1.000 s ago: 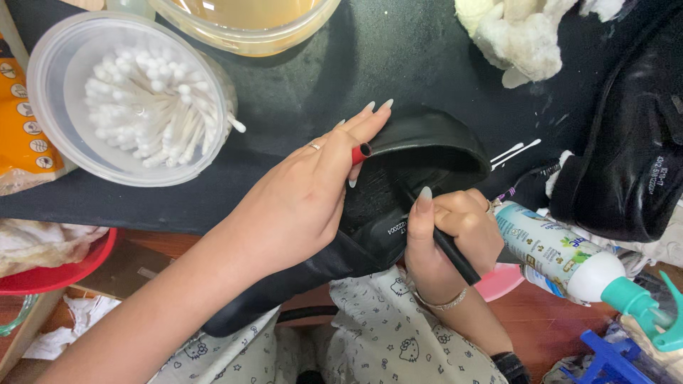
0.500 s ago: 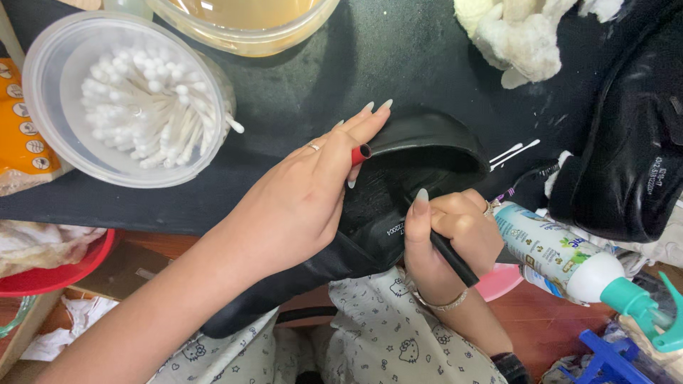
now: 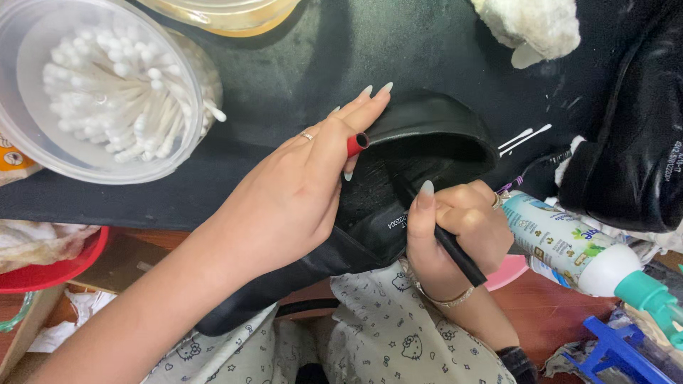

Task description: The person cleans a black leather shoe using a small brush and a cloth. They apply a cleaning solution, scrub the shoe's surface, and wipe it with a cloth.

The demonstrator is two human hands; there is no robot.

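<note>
Black leather shoe [image 3: 427, 135] lies on its side at the near edge of the dark worktop [image 3: 299, 64], its opening turned toward the camera and its heel end hanging down over the person's patterned lap [image 3: 384, 341]. Seen from the head camera, the left hand [image 3: 292, 192] lies flat over the shoe's side, fingers [image 3: 359, 107] stretched out along the rim and pinning it down, with a small red-and-black tube [image 3: 357, 144] caught between two of them. The right hand [image 3: 462, 235] sits just right of the shoe's opening, its fingers curled tight around a thin black tool [image 3: 455, 249] whose tip reaches inside the shoe; what the tip touches in there is too dark to tell, perhaps the lining. Left of the shoe, well apart, stands a round clear tub of cotton swabs [image 3: 107, 92], and beyond the shoe the rim of a yellowish bowl [image 3: 228, 14] shows at the top edge. Right of the shoe, two loose cotton swabs [image 3: 526, 136] lie on the worktop, with a second black shoe [image 3: 626, 156] farther right. A white bottle with a green nozzle [image 3: 569, 245] lies just beside the right hand. A white fluffy cloth [image 3: 533, 28] rests beyond the shoe, up to the right. A red basin [image 3: 50, 267] sits below the worktop's edge, to the shoe's left.
</note>
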